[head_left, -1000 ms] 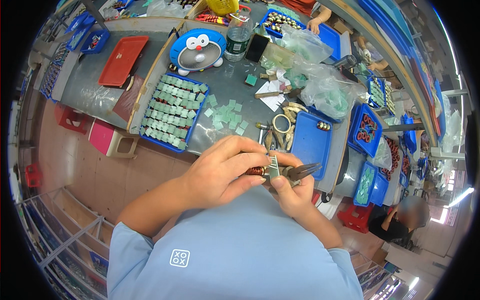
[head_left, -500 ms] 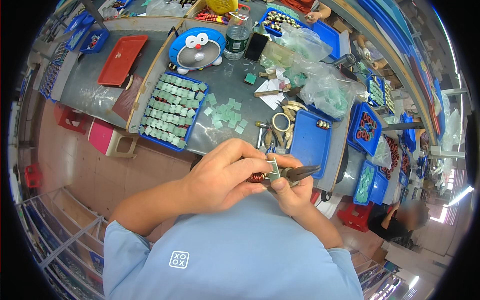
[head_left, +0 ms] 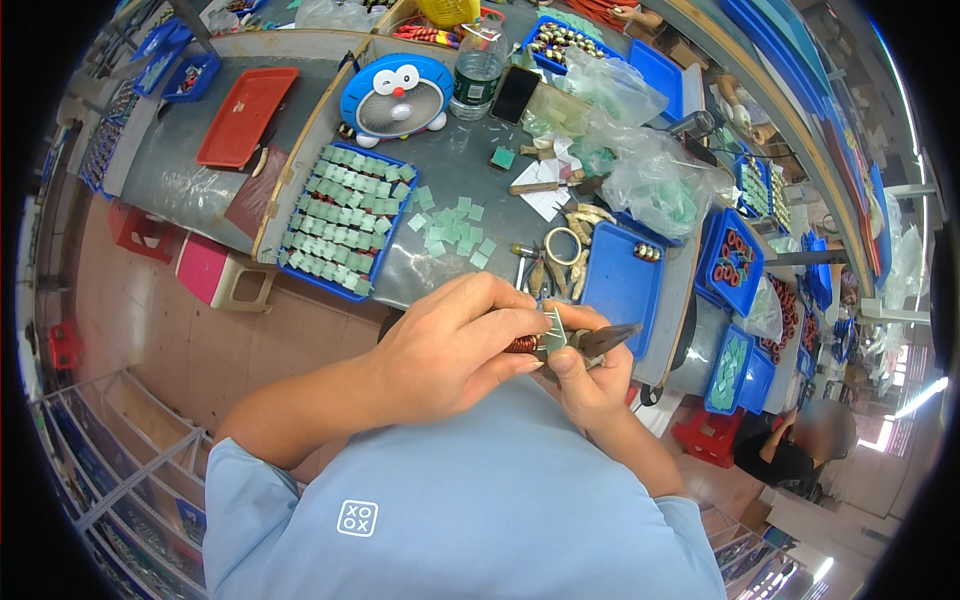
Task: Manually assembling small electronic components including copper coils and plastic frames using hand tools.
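Both forearms enter from the lower edge and converge in front of the person's chest, just off the near edge of the grey counter [head_left: 400, 283]. The left hand [head_left: 455, 345] is held palm inward with fingers bent; thumb and fingertips pinch a copper-coloured, wire-wound coil [head_left: 522, 344]. The right hand [head_left: 592, 365] is curled around a pair of dark metal pliers [head_left: 612, 340], whose nose projects to the right; its thumb and forefinger rest against a pale green flat plate [head_left: 556, 330]. The plate stands tilted at the right end of the coil, between the two hands, with thin light-coloured strands across its face. Finger overlap hides the pliers' handles.

Containers are arranged as follows. A blue rectangular plastic tray [head_left: 372, 268] at the left of the counter holds rows of pale green square pieces; loose pale green squares [head_left: 462, 228] lie beside it. A shallow blue plastic tray [head_left: 618, 290], near the right hand, holds a short row of small cylindrical metallic parts [head_left: 648, 252] in its upper right corner. Further right, a deeper blue plastic bin [head_left: 752, 285] contains red rings [head_left: 735, 262], and below it a small blue plastic tray [head_left: 717, 404] contains pale green pieces. A blue plastic tray at the far edge [head_left: 530, 38] carries many small metallic parts.
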{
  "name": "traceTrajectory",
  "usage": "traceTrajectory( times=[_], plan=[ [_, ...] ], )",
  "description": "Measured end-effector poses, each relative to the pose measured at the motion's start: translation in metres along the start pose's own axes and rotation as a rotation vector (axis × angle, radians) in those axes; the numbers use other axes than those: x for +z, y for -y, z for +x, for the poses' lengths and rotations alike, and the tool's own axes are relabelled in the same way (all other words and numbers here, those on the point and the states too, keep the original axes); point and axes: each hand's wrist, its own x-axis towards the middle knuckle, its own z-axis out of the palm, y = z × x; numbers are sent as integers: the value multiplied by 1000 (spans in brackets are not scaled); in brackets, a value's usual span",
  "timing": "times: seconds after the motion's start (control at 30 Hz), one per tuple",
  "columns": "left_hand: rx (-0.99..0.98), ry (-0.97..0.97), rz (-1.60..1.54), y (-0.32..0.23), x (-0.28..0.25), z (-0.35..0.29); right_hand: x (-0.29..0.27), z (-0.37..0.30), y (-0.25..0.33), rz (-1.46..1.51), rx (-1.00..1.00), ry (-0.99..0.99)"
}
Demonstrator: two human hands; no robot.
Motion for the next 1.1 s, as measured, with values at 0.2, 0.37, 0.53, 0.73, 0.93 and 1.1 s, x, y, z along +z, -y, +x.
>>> traceTrajectory(
  times=[0.2, 0.37, 0.53, 0.73, 0.93, 1.1],
  plan=[
    [9, 28, 5, -6, 0, 3, -1, -2, 2, 88, 41, -6],
    [-39, -4, -1, -4, 5, 1, -2, -2, -2, 120, 70, 2],
    [-59, -28, 15, -6, 9, -1, -4, -1, -3, 160, 136, 19],
    [-85, -23, 89, -10, 9, -3, -3, -2, -3, 176, 178, 15],
    [-131, -9, -14, -11, 7, -5, -8, -3, -2, 137, 219, 48],
    [-30, 46, 26, -10, 5, -5, -8, -4, 0, 122, 168, 51]
  ],
)
